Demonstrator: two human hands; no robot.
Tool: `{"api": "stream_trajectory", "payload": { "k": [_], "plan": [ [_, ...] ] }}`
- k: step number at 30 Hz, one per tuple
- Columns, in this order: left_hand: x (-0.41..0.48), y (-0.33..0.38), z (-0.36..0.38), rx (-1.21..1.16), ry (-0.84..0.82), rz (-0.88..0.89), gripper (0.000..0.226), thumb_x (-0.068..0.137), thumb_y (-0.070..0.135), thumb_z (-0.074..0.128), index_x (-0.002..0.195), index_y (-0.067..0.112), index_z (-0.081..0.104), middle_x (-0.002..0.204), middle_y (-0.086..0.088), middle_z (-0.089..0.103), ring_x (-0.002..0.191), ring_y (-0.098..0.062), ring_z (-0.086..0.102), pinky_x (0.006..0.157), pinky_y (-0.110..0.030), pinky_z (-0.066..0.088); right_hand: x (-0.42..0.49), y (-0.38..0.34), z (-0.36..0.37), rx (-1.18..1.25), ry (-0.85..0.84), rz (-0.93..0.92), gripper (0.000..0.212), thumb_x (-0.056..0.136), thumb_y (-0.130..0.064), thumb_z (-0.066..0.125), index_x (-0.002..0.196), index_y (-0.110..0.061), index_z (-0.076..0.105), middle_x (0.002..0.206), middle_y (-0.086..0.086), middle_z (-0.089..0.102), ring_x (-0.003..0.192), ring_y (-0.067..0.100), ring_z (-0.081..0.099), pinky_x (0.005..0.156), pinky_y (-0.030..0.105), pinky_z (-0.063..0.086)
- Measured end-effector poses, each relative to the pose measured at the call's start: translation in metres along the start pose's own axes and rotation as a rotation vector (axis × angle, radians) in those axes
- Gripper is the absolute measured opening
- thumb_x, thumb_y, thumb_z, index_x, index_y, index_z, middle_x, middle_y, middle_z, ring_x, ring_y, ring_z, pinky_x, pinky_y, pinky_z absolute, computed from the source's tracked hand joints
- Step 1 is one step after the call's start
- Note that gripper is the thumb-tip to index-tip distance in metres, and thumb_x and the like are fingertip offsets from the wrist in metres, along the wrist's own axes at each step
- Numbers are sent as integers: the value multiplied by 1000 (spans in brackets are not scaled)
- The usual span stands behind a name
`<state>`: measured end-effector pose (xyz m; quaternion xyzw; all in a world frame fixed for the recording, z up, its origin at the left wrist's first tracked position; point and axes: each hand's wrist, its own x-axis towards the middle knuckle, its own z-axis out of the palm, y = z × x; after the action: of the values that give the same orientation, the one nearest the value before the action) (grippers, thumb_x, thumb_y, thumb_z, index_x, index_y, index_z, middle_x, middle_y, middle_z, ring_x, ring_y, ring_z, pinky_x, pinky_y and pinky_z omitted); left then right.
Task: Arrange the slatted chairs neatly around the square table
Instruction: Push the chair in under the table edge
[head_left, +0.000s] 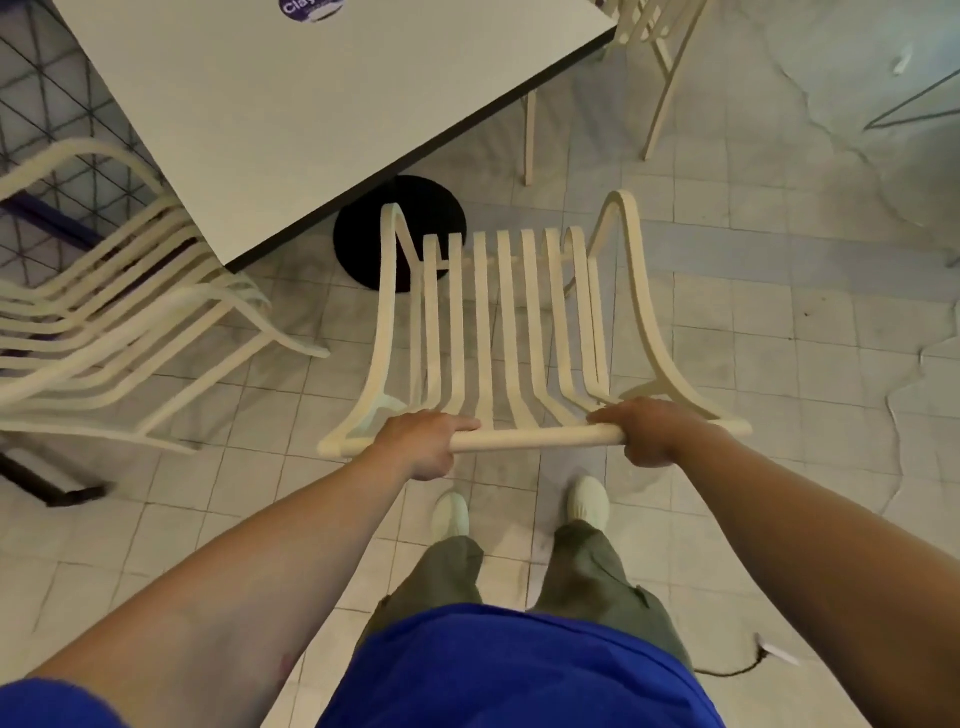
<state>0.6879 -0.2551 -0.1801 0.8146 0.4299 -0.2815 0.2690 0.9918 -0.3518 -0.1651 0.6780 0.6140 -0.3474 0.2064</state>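
Observation:
A cream slatted chair (511, 322) stands right in front of me, its seat pointing toward the square grey table (291, 119). My left hand (423, 441) and my right hand (647, 428) both grip the round top rail of its backrest, a shoulder's width apart. The chair's front edge lies just short of the table's near edge, over the black round table base (415, 208). A second slatted chair (104, 332) stands at the table's left side. Only the legs and part of the frame of a third chair (649, 62) show at the table's far right corner.
The floor is pale square tiles with grey patches. A dark wire-grid panel (47, 104) stands at the far left behind the left chair. A black cable (737, 670) lies on the floor at the lower right. My feet (519, 509) are just behind the held chair.

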Motion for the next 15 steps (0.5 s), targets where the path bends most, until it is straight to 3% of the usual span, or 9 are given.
{"api": "stream_trajectory", "payload": {
  "k": [3, 8, 15],
  "plan": [
    [-1, 4, 1, 15, -1, -61, 76, 89, 14, 58, 142, 63, 33, 102, 9, 53, 78, -16, 50, 64, -33, 42, 5, 9, 1, -10, -26, -30, 79, 83, -8, 63, 144, -47, 34, 121, -4, 59, 94, 15, 59, 82, 30, 48],
    [0, 8, -1, 41, -26, -94, 83, 90, 8, 56, 143, 65, 28, 100, 7, 52, 68, -8, 45, 56, -30, 39, 11, 12, 7, -25, -31, -85, 83, 83, -9, 63, 141, -58, 29, 101, -9, 51, 78, 9, 55, 69, 26, 46],
    [-2, 14, 2, 17, -14, -123, 86, 91, 4, 56, 143, 65, 28, 89, 11, 48, 68, -7, 46, 54, -28, 38, 18, 20, 4, -42, -69, -140, 88, 81, -6, 64, 144, -55, 28, 106, -6, 53, 84, 15, 57, 77, 30, 50]
  ]
}}
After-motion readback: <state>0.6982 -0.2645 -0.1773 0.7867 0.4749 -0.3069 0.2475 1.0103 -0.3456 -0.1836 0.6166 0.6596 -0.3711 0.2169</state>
